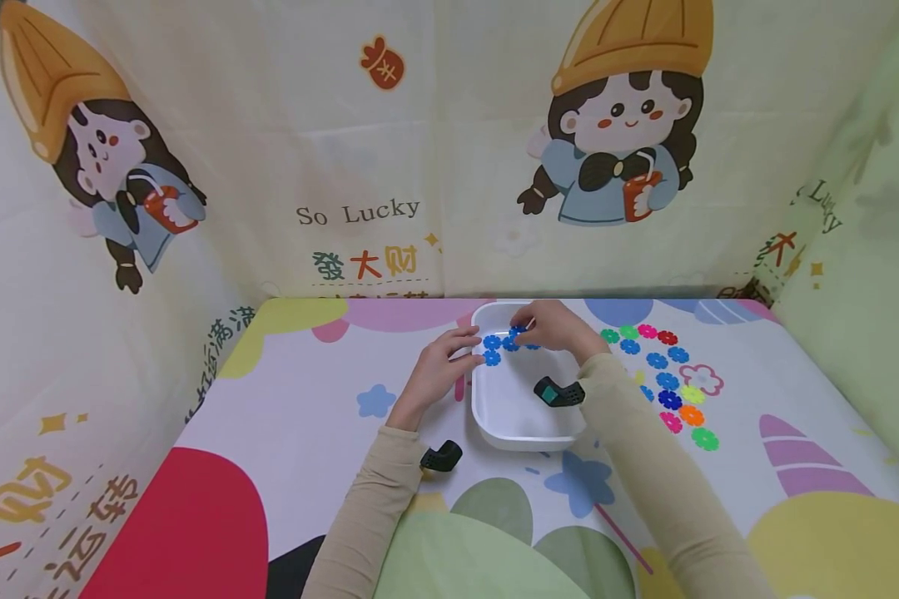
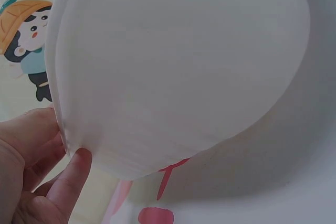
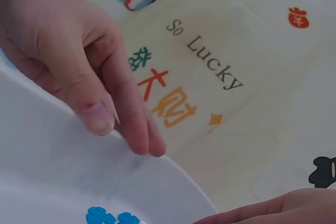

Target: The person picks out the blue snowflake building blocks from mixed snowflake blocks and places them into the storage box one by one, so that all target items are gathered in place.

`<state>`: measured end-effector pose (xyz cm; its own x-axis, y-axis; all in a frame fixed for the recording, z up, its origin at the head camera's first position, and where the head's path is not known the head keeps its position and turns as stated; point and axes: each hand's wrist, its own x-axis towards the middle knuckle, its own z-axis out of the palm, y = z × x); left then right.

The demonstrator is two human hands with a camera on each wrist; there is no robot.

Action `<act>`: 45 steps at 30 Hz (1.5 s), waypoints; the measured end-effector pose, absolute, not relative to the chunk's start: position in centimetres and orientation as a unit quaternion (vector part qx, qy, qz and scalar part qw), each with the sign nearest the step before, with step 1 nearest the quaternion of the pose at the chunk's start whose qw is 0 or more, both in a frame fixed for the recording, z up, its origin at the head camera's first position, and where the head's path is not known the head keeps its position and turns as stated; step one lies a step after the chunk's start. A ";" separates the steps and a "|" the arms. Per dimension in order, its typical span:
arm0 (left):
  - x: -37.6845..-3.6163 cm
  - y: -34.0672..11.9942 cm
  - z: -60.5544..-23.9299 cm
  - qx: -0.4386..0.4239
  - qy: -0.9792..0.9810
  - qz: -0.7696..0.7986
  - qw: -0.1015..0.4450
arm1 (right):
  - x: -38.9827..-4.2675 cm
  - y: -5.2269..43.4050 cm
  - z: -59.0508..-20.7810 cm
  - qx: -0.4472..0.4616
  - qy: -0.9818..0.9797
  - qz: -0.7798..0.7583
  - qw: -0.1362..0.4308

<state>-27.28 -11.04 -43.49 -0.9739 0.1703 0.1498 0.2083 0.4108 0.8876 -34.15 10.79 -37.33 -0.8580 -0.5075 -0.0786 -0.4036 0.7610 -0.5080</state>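
The blue flower pieces (image 1: 492, 358) lie inside the white tray (image 1: 509, 408), toward its far end; the left hand (image 1: 442, 362) has thumb and fingers clamped on the rim, whether the right hand (image 1: 558, 329) pinches a piece I cannot tell, and its bent fingers could perhaps disturb neighbouring pieces, because these lie so close

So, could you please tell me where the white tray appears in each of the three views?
Head: the white tray is in the lower half, just right of centre.
Left wrist: the tray fills much of the upper middle, cut off at the top.
Right wrist: part of the tray shows at lower left.
Shared landmark: the cream backdrop with printed girls.
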 end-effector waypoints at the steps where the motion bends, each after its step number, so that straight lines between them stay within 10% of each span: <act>1: -27.3 -11.0 -43.5 -0.113 -0.839 -0.531 0.018 | -34.2 10.7 -37.5 -0.245 0.932 -0.241 0.111; 45: -27.2 -11.0 -43.4 -0.113 -0.840 -0.530 0.018 | -34.0 9.4 -39.7 -0.222 0.947 -0.167 0.163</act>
<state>-27.16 -11.04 -43.39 -0.9738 0.1710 0.1498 0.2087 0.4120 0.8870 -33.95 9.44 -39.69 -0.8479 -0.4754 -0.2345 -0.3668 0.8455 -0.3880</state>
